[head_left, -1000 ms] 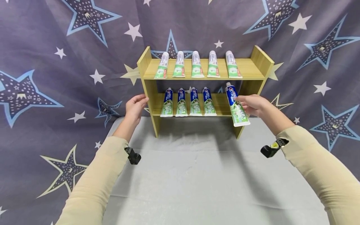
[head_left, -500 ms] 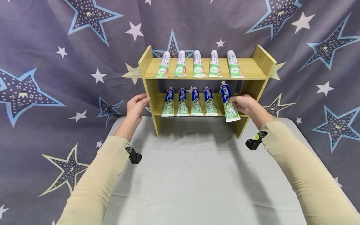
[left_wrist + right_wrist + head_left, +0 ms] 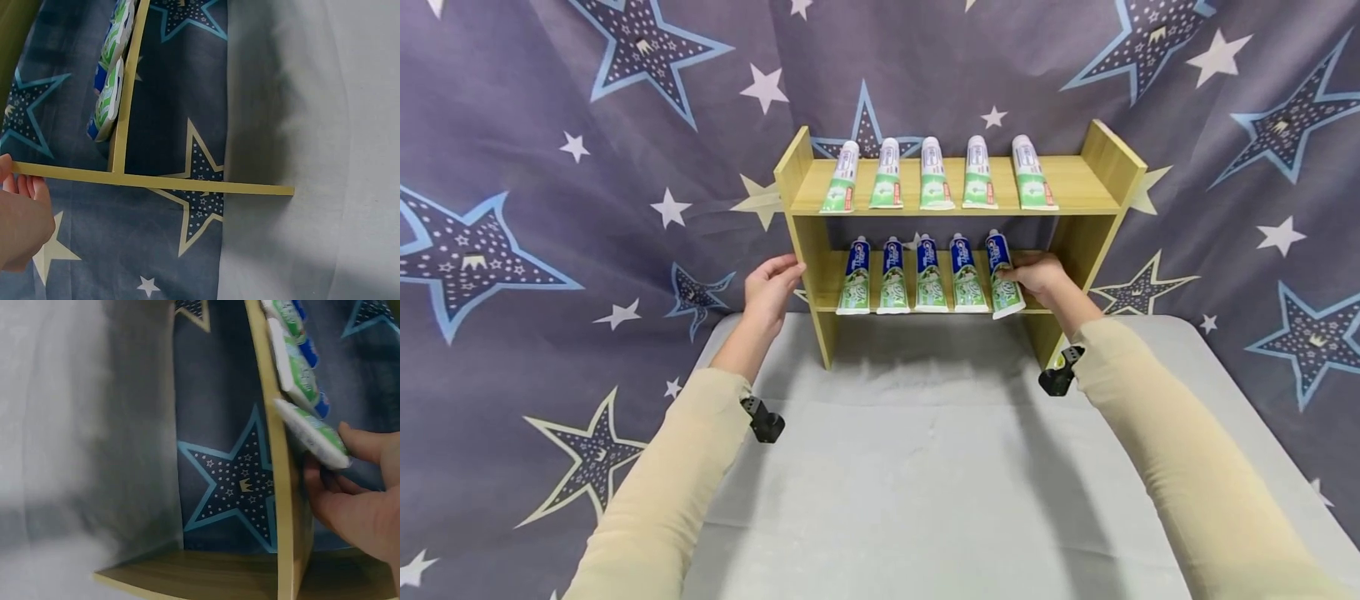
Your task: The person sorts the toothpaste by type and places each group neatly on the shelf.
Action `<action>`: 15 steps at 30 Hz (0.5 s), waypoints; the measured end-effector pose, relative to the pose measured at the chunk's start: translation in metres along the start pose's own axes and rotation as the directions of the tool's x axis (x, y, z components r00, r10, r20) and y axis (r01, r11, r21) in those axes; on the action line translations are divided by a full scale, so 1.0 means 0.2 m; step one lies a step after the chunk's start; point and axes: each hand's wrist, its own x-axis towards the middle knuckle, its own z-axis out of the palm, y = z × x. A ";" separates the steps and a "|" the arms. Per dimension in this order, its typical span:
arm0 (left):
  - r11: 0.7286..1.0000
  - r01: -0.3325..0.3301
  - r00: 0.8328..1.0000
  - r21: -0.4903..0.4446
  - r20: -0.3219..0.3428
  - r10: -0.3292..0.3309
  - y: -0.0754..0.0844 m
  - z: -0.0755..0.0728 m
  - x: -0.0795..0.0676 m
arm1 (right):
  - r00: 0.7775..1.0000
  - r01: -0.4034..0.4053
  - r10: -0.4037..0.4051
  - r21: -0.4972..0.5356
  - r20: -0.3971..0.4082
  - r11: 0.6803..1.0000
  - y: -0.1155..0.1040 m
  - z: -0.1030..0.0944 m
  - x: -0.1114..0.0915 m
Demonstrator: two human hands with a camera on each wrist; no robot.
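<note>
A small two-tier wooden shelf [image 3: 1075, 185] stands against the backdrop. My right hand [image 3: 1036, 277] pinches a blue-and-green toothpaste tube [image 3: 1004, 279] at the right end of the lower tier's row. The tube leans slightly, its bottom end at the lower board's front edge; in the right wrist view the thumb lies on one face and the fingers on the other. My left hand [image 3: 769, 287] grips the front edge of the shelf's left side panel [image 3: 69, 174], thumb on the inner side and fingers outside. Several matching tubes [image 3: 893, 279] rest on the lower tier to the left.
Several white-and-green toothpaste tubes [image 3: 934, 177] lie in a row on the upper tier. A pale grey cloth [image 3: 910, 475] covers the table in front. Behind hangs a dark curtain [image 3: 625, 167] with star prints. The shelf's right side panel [image 3: 1093, 237] is close to my right hand.
My right hand has moved left and inward, bringing the toothpaste tube from in front of the shelf to the lower tier beside the others. My left hand keeps its grip on the shelf.
</note>
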 end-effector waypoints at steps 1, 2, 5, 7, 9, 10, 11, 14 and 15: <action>1.000 0.005 1.000 0.003 -0.001 -0.005 0.00 0.00 0.00 | 1.000 0.003 -0.004 -0.010 -0.026 1.000 0.01 0.00 0.00; 1.000 0.006 1.000 0.008 0.001 -0.006 -0.01 0.00 0.00 | 0.997 -0.001 -0.003 -0.057 -0.074 0.998 0.00 0.01 -0.01; 1.000 -0.002 1.000 0.009 0.001 0.002 -0.01 0.00 -0.01 | 0.977 -0.055 -0.003 -0.268 -0.213 0.962 -0.08 0.06 -0.11; 1.000 -0.013 1.000 0.002 -0.004 0.013 -0.01 0.00 -0.02 | 0.964 -0.054 -0.057 -0.400 -0.260 0.915 -0.11 0.07 -0.16; 1.000 -0.016 1.000 -0.008 -0.005 0.016 -0.01 0.00 -0.02 | 0.953 -0.060 -0.086 -0.462 -0.289 0.885 -0.14 0.08 -0.20; 1.000 -0.016 1.000 -0.011 -0.007 0.016 -0.01 0.00 -0.02 | 0.951 -0.054 -0.099 -0.471 -0.293 0.880 -0.14 0.07 -0.21; 1.000 -0.014 1.000 -0.015 -0.004 0.014 -0.01 0.00 -0.02 | 0.950 -0.048 -0.107 -0.478 -0.293 0.877 -0.13 0.07 -0.21; 1.000 -0.012 1.000 -0.019 0.002 0.012 0.00 0.00 -0.01 | 0.947 -0.059 -0.093 -0.448 -0.308 0.892 -0.12 0.07 -0.22; 1.000 -0.015 1.000 -0.016 0.004 0.015 0.00 0.00 -0.01 | 0.947 -0.059 -0.094 -0.452 -0.308 0.890 -0.12 0.07 -0.22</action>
